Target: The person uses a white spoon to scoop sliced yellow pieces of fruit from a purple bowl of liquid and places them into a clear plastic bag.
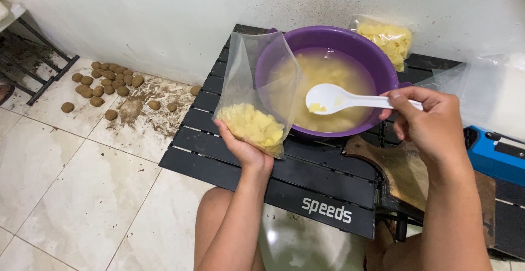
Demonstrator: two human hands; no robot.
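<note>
My left hand holds a clear plastic bag upright from below; its bottom is filled with pale yellow potato pieces. My right hand grips the handle of a white spoon that carries a few yellow pieces over a purple bowl. The bowl holds cloudy water with more cut pieces. The bag's open mouth stands just left of the spoon, in front of the bowl's left rim.
The bowl sits on a low black slatted table. A filled bag of yellow pieces leans on the wall behind. A wooden board, a blue device and clear plastic lie at right. Dirty potatoes are heaped on the tiled floor at left.
</note>
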